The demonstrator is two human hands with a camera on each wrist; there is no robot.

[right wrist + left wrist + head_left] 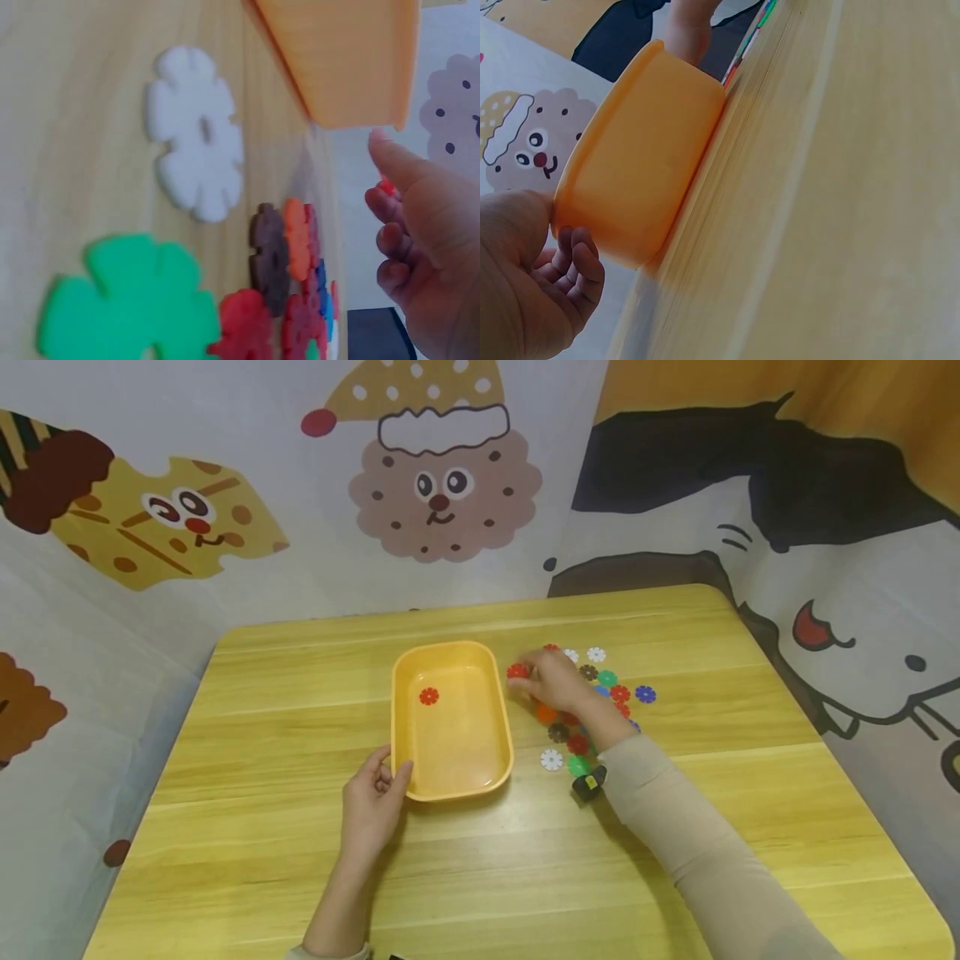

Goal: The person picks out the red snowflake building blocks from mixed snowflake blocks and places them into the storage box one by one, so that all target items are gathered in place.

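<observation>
A yellow-orange plastic tray rests on the table with one red snowflake disc inside it. My left hand grips the tray's near left corner, thumb at the rim and fingers against the outer wall; the left wrist view shows this hand beside the tray wall. Just right of the tray, my right hand pinches another red disc between thumb and fingers. Only a red sliver of that disc shows in the right wrist view. My right forearm hides part of the loose discs.
Several flower-shaped discs lie flat right of the tray, among them a white one, a green one and a dark blue one. A wooden table carries everything. Cartoon-printed cloth hangs behind it.
</observation>
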